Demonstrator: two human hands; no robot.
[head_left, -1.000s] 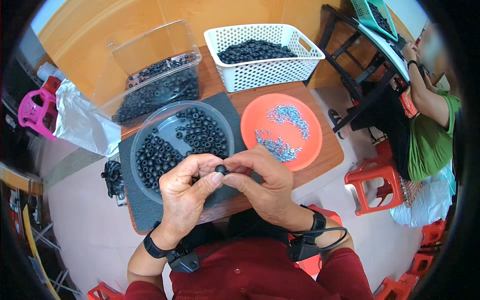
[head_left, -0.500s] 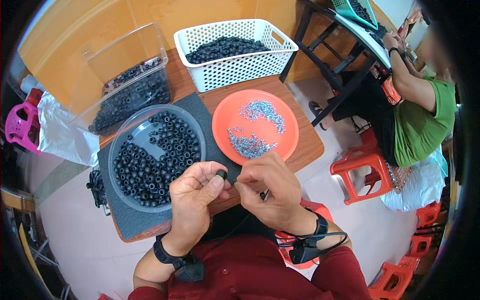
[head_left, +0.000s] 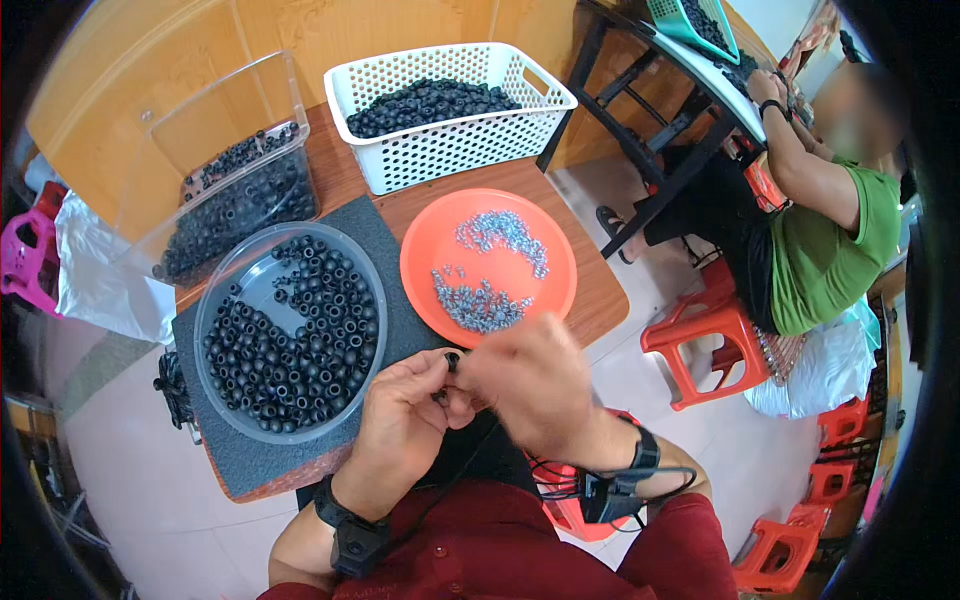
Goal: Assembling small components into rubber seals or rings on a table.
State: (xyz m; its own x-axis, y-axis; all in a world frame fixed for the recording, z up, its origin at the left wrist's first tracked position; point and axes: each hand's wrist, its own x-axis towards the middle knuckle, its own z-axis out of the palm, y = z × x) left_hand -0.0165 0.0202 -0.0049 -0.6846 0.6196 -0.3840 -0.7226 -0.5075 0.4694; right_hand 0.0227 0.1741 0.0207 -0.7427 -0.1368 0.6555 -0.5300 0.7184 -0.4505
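Observation:
My left hand [head_left: 405, 408] pinches a small round black piece [head_left: 453, 361] between thumb and forefinger, just off the table's front edge. It looks like the holed, bead-like pieces [head_left: 300, 375] in the clear round tub [head_left: 212, 402] to the left. My right hand [head_left: 535, 385] is beside it, its fingers close to the left fingertips. Motion smears that hand, so whether it holds anything cannot be made out. Just beyond both hands, an orange-red plate [head_left: 425, 235] carries two loose heaps of small silvery metal pieces [head_left: 483, 305].
A white perforated basket [head_left: 450, 148] and a clear box [head_left: 300, 165], both with black pieces, stand at the back. A grey mat [head_left: 375, 235] lies under the tub on the wooden table [head_left: 600, 305]. At right, a person in green [head_left: 835, 255] sits on a red stool [head_left: 715, 335].
My right hand has moved and blurred, rising slightly near the left fingertips. My left hand still pinches the black piece, slightly lower. The whole view has shifted a little.

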